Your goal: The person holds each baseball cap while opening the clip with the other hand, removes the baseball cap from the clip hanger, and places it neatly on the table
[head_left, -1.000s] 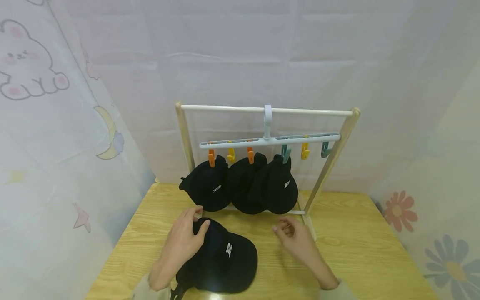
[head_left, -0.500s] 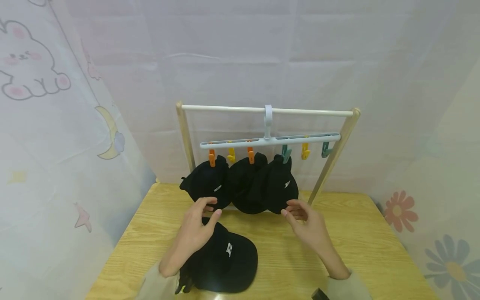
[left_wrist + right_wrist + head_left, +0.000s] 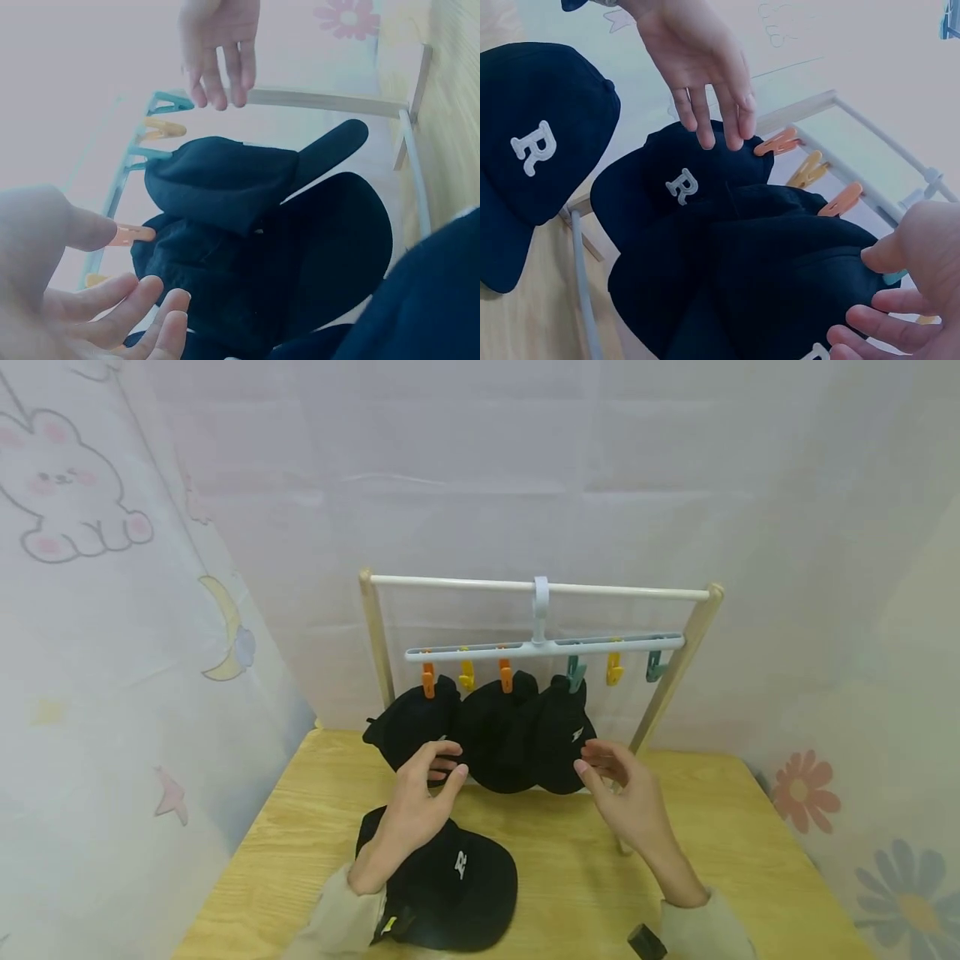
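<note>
Three black baseball caps hang in a row from clips: a left cap [image 3: 411,722], a middle cap [image 3: 491,739] and a right cap [image 3: 557,731]. My left hand [image 3: 420,797] is raised in front of the left and middle caps, thumb and fingers spread apart, holding nothing. On the other side, my right hand [image 3: 633,797] is beside the right cap's lower edge, fingers loosely bent and empty. In the right wrist view, a white R shows on the left hanging cap [image 3: 641,180]. Below my left forearm, another black cap [image 3: 483,885] with a white R lies on the table, partly hidden.
A pale blue clip hanger [image 3: 540,647] hooks over the white bar [image 3: 465,583] of a wooden rack. An orange clip [image 3: 428,681] holds the left cap. A yellow clip [image 3: 614,670] and a green clip [image 3: 656,667] hang without caps at right. Printed cloth [image 3: 480,468] surrounds the table [image 3: 720,835].
My left hand has moved up and right from over the table cap to the hanging caps. My right hand has risen and shifted right toward the right cap's edge. The view shifts slightly.
</note>
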Available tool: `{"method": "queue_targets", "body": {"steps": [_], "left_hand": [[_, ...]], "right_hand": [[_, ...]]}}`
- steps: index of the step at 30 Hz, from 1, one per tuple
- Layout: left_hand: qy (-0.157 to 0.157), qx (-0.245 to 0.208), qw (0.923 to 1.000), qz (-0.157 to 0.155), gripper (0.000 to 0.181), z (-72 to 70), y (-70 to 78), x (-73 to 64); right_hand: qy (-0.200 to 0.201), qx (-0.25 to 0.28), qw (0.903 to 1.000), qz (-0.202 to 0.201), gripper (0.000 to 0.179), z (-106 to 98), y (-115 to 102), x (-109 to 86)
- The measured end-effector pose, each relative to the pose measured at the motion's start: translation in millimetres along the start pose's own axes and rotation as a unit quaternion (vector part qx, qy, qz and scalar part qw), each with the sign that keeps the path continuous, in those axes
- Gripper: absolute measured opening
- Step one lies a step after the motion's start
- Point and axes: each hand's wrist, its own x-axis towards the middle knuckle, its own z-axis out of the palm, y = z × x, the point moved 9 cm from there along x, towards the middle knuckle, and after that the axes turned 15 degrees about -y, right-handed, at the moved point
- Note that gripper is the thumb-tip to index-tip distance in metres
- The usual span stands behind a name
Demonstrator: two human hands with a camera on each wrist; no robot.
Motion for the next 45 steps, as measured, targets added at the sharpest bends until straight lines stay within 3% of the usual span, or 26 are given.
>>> {"method": "queue_targets", "body": {"steps": [16,24,32,45], "left_hand": [[-0.012,-0.02,0.9992,0.033,0.031,4.1,10.3,26.5],[-0.016,-0.032,0.9984,0.043,0.03,6.0,16.7,37.9],[-0.023,-0.031,0.9983,0.043,0.031,8.5,20.4,54.0],[-0.032,-0.029,0.998,0.046,0.033,24.3,20.8,67.1]], "right_hand": [[0.049,0.021,0.9965,-0.064,0.033,-20,-23,23.2],[0.043,-0.008,0.9983,-0.037,0.036,-28,-27,35.2],[0.047,0.008,0.9985,-0.028,0.04,-36,-32,47.8],[0.048,0.002,0.9986,-0.023,0.041,-34,-35,59.8]]}}
